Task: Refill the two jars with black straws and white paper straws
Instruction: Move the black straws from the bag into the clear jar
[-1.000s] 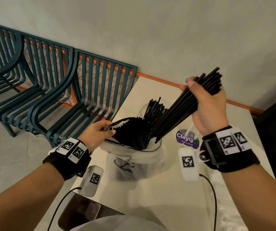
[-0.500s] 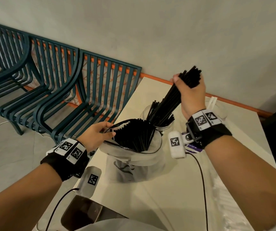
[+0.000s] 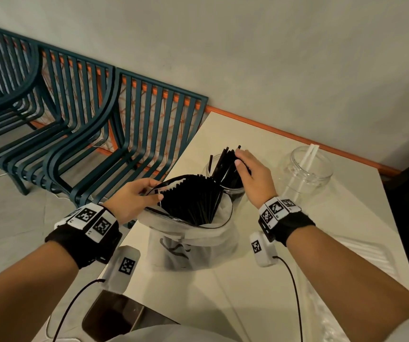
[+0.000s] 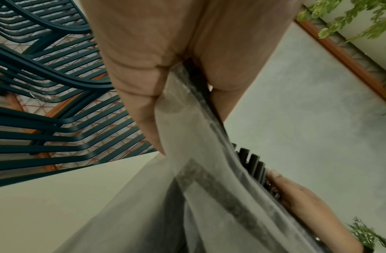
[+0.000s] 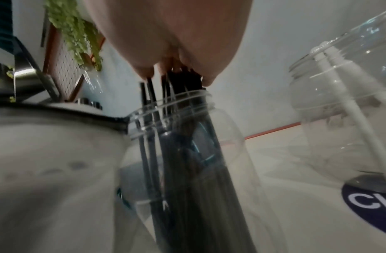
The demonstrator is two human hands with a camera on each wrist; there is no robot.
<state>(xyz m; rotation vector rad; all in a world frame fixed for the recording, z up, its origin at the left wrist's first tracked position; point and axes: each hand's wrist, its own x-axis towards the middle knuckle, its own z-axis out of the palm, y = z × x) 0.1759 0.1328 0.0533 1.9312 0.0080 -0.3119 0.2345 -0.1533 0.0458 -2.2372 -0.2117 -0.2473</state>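
Note:
A clear jar [image 3: 233, 191] [image 5: 187, 154] stands on the white table [image 3: 223, 292] behind a translucent plastic bag [image 3: 193, 240] full of black straws [image 3: 191, 201]. My right hand [image 3: 241, 159] [image 5: 177, 68] is over that jar, fingers curled round the tops of a bundle of black straws [image 5: 183, 95] standing inside it. My left hand [image 3: 156, 190] [image 4: 187, 68] pinches the bag's left rim [image 4: 198, 102] between thumb and fingers. To the right, a second clear jar [image 3: 307, 169] [image 5: 339, 119] holds a couple of white paper straws [image 3: 309, 154] [image 5: 348, 109].
Teal metal chairs [image 3: 87, 134] line the wall left of the table. A dark phone [image 3: 114, 319] lies at the near table edge. A clear pack of white straws [image 3: 361, 255] lies at the right. A purple round label [image 5: 371, 205] sits beside the second jar.
My right hand came down and left with the bundle of black straws, from high above the table into the jar. The left hand kept its pinch on the bag rim.

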